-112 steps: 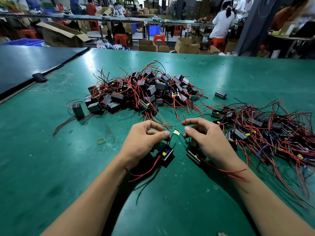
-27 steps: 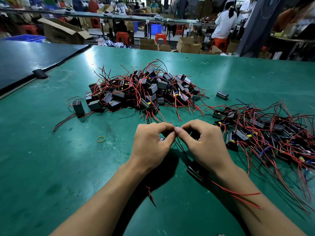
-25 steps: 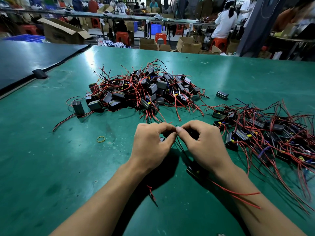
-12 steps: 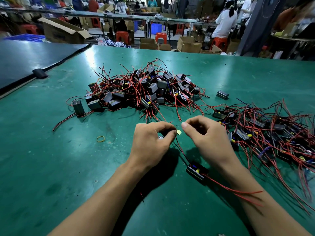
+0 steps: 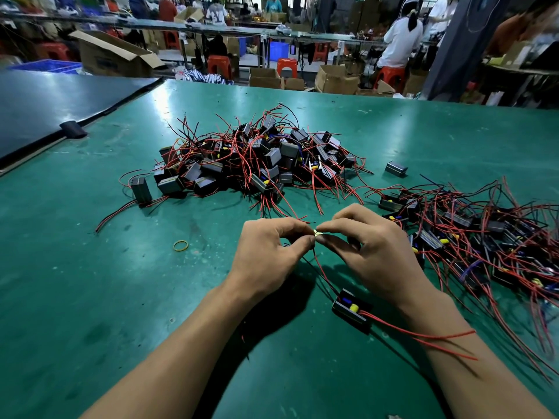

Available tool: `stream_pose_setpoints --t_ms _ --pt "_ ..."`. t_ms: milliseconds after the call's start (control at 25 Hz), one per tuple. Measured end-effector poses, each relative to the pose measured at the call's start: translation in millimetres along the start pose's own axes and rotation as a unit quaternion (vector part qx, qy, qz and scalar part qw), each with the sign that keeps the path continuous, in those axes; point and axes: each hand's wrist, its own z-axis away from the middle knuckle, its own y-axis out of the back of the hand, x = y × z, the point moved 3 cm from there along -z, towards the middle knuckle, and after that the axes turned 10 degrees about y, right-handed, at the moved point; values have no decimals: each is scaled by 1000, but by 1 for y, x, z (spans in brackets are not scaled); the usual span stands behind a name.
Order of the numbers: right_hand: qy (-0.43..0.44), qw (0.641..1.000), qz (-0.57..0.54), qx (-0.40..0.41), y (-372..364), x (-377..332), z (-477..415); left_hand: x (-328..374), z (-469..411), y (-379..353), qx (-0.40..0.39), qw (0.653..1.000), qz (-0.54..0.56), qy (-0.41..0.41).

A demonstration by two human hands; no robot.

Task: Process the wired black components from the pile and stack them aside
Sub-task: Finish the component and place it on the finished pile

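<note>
Head: two hands on one component

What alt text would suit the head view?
The left hand and right hand pinch the wire ends of a black component lying on a green table. A pile of wired components sits beyond the hands, and a second heap spreads to the right.

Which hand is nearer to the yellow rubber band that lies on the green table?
Left. The left hand is just right of the rubber band, not touching it; the right hand is farther right, beyond the left hand.
</note>
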Motion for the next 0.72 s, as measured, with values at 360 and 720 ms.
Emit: stream_pose_setpoints --t_ms 360,720 --pt "-195 969 -155 -9 -11 -2 -1 1 2 -3 22 999 -16 -41" --pt "-416 822 -379 -86 -15 11 6 2 5 -7 35 991 -103 -72"
